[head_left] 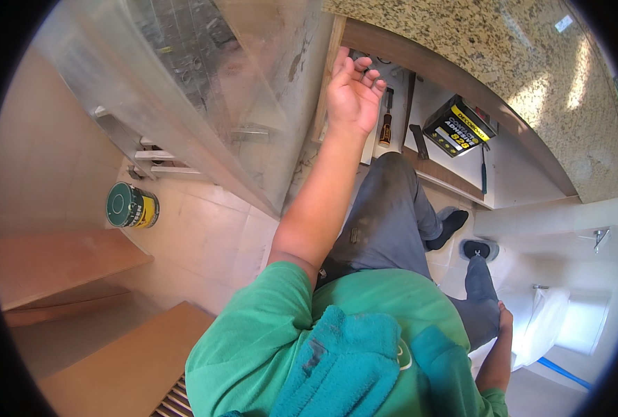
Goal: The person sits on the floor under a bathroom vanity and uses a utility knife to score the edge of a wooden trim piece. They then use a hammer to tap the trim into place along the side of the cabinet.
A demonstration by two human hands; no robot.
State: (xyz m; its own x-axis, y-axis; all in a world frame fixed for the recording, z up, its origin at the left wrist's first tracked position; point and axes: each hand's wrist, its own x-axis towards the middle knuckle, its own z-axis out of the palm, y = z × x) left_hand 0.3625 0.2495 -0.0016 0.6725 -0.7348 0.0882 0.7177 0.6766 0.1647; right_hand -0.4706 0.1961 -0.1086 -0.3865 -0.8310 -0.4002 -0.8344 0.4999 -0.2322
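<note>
My left hand reaches up to the cabinet opening under the stone counter, palm up. Its fingers are loosely curled and apart, and I see nothing in them. Just right of it a chisel-like tool with a brown and black handle lies on the white cabinet base. Beside that are a dark flat tool and a long dark strip. Farther right stands a black adhesive tin with yellow markings. My right hand rests against my bent right knee, its fingers partly hidden.
A speckled stone countertop overhangs the cabinet. Left of my arm rises a large clear panel. On the tiled floor stands a green-lidded can, with brown boards near it. A thin dark tool lies at the cabinet's right.
</note>
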